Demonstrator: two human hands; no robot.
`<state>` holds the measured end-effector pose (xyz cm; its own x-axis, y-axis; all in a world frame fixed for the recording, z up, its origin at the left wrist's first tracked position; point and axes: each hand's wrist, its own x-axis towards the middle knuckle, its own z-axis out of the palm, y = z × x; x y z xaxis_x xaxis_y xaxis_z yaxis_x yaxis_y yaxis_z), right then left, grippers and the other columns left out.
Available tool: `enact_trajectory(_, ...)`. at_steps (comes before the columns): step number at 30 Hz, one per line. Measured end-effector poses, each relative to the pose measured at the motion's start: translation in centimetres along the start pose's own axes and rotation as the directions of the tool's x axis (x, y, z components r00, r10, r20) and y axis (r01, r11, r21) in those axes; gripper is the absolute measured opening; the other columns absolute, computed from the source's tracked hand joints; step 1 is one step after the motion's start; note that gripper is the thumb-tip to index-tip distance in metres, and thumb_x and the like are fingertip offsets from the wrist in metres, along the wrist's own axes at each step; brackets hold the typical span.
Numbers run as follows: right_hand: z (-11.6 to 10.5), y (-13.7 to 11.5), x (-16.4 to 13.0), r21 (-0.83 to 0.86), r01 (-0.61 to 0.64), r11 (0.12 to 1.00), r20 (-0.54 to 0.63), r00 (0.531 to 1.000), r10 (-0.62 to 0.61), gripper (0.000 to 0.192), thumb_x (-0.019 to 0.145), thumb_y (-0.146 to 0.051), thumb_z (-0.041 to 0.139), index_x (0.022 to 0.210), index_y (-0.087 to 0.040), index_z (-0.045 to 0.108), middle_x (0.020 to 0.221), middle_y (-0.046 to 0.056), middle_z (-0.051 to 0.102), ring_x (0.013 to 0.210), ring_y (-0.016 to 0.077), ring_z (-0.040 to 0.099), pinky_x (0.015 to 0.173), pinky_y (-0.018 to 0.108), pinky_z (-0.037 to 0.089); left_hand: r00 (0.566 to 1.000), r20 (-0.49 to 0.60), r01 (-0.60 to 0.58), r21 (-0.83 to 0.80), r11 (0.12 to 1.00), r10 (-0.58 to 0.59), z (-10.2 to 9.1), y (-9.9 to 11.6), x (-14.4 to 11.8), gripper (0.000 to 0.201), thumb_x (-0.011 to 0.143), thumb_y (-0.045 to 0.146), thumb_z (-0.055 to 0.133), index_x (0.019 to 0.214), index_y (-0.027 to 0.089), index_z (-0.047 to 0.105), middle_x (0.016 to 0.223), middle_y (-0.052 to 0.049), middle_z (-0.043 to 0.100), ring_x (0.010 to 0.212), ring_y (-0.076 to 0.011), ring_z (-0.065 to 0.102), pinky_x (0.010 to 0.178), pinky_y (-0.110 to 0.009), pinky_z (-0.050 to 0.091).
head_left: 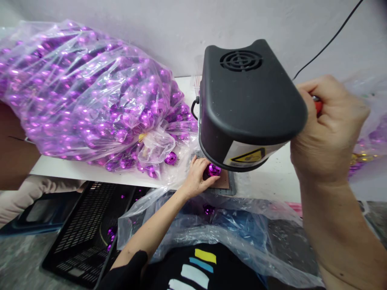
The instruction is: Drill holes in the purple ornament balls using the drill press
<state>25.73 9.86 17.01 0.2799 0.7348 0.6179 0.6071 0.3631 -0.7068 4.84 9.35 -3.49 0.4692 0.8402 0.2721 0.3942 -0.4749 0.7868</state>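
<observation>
My left hand (198, 177) has its fingers and thumb closed around a shiny purple faceted ball (214, 169). The ball rests over a brown board (224, 179) under the front edge of a black machine (248, 92). That machine has a round vent on top and a yellow warning label. Beside its right side, my right hand (331, 129) is wrapped around a red-ended handle (317, 105); most of the handle is hidden by the fingers. Another purple ball (171, 158) lies on the table, left of my left hand.
A large clear bag (90, 96) full of purple balls covers the table's left side. Below it stands a black plastic crate (81, 225) with several purple pieces. Clear plastic sheeting (187, 233) drapes over my lap, with a purple ball (208, 209) on it. Someone's leg (33, 193) is at left.
</observation>
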Motion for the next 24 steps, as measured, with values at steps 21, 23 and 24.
enact_trajectory(21, -0.9, 0.9, -2.6, -0.141, 0.193, 0.971, -0.102, 0.973, -0.208, 0.03, 0.097, -0.042, 0.054, 0.088, -0.018, 0.07, 0.078, 0.0, 0.061, 0.07, 0.0028, 0.053, 0.064, 0.022, 0.041, 0.997, -0.059, 0.036, -0.128, 0.991, -0.044, 1.1, -1.2, -0.6, 0.058, 0.085, 0.054, 0.075, 0.133, 0.026, 0.059, 0.131, -0.013, 0.067, 0.129, -0.0343, 0.06, 0.116, -0.061, 0.043)
enact_trajectory(23, -1.4, 1.2, -4.1, -0.142, 0.237, 0.961, -0.1, 0.962, -0.252, 0.026, 0.092, -0.041, 0.06, 0.083, -0.019, 0.07, 0.08, 0.001, 0.065, 0.071, 0.0072, 0.059, 0.064, 0.027, 0.044, 0.997, -0.063, 0.044, -0.132, 0.99, -0.052, 1.1, -1.0, -0.7, 0.057, 0.085, 0.055, 0.075, 0.131, 0.027, 0.06, 0.128, -0.012, 0.068, 0.127, -0.0339, 0.06, 0.115, -0.059, 0.045)
enact_trajectory(24, -1.8, 1.4, -4.9, -0.138, 0.255, 0.957, -0.084, 0.96, -0.268, 0.025, 0.09, -0.042, 0.062, 0.08, -0.02, 0.07, 0.077, 0.002, 0.065, 0.069, 0.0096, 0.059, 0.062, 0.029, 0.045, 0.997, -0.063, 0.044, -0.131, 0.99, -0.053, 1.1, -1.0, -0.7, 0.056, 0.085, 0.055, 0.075, 0.13, 0.027, 0.06, 0.128, -0.012, 0.068, 0.126, -0.0336, 0.06, 0.116, -0.058, 0.045)
